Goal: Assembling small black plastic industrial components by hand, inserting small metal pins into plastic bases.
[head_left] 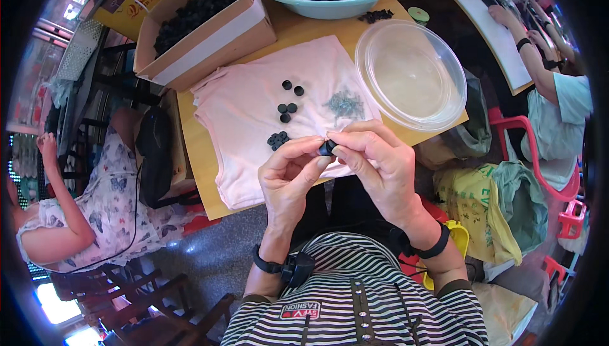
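Note:
Over the near edge of a pink cloth [254, 79], my left hand [288, 178] and my right hand [384, 165] meet, both closed in a pinch on one small black round cap [327, 148]. Fingertips cover much of the cap. Just beyond my left hand lies a tight cluster of small black rings [278, 140]. Farther up the cloth are three black caps [285, 117] grouped together and two more black caps [299, 91]. A heap of tiny clear pieces [346, 105] is spread on the cloth beyond my right hand.
A cardboard box [209, 45] of black parts stands far left, beside a pale green basin [323, 8] of black parts. At the right sits a round clear plastic container [412, 73]. Small black bits [376, 16] lie behind it. People sit at both sides; sacks [476, 206] stand right.

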The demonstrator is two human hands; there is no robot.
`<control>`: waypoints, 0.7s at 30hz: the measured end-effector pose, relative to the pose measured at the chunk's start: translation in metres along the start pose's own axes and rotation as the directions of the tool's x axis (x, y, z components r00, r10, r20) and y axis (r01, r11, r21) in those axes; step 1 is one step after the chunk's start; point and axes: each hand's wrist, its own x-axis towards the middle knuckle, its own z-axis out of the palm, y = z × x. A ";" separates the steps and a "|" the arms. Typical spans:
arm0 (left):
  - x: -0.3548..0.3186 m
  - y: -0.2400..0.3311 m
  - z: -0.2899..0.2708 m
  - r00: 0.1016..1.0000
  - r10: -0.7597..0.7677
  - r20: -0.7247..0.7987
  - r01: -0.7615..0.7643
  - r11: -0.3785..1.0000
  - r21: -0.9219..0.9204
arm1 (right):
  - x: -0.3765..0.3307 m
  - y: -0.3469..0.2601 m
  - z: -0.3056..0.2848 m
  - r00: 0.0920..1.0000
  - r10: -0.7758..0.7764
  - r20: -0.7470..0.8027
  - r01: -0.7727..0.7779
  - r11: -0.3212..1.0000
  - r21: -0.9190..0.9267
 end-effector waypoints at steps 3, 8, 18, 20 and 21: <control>-0.001 -0.002 0.000 0.997 -0.063 -0.050 0.059 0.995 -0.084 | 0.000 0.003 0.003 0.991 -0.131 0.006 0.130 0.982 -0.139; -0.001 0.001 0.002 0.983 -0.160 -0.089 0.148 0.980 -0.134 | 0.000 0.004 0.006 0.988 -0.151 0.018 0.152 0.972 -0.182; -0.001 -0.005 0.005 0.971 -0.217 -0.102 0.201 0.969 -0.146 | -0.001 0.014 0.005 0.980 -0.198 0.033 0.200 0.946 -0.257; -0.001 -0.008 0.004 0.968 -0.224 -0.110 0.206 0.967 -0.150 | -0.002 0.015 0.004 0.983 -0.181 0.042 0.186 0.949 -0.254; -0.001 -0.010 0.004 0.967 -0.228 -0.110 0.208 0.963 -0.169 | -0.001 0.016 0.003 0.985 -0.166 0.053 0.174 0.953 -0.249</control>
